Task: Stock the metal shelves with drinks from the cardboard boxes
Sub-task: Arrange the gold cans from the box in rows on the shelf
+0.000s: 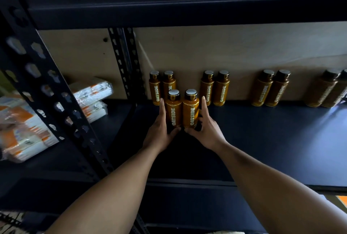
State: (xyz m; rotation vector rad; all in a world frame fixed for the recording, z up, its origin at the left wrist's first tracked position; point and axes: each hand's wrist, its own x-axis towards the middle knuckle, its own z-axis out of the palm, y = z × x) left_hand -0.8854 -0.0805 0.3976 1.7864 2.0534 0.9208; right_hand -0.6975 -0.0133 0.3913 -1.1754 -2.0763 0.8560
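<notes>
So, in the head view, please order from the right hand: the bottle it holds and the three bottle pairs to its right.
1. Held bottle, in the right hand.
2. Nearest pair, just behind.
3. Middle pair, farther right.
4. Last pair, far right.

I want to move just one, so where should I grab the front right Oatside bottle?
Take the front right bottle by its wide labelled body, from its open right side, where the right hand holds it. It stands upright, its left side close against the front left bottle, and the neck narrows under the cap.
</notes>
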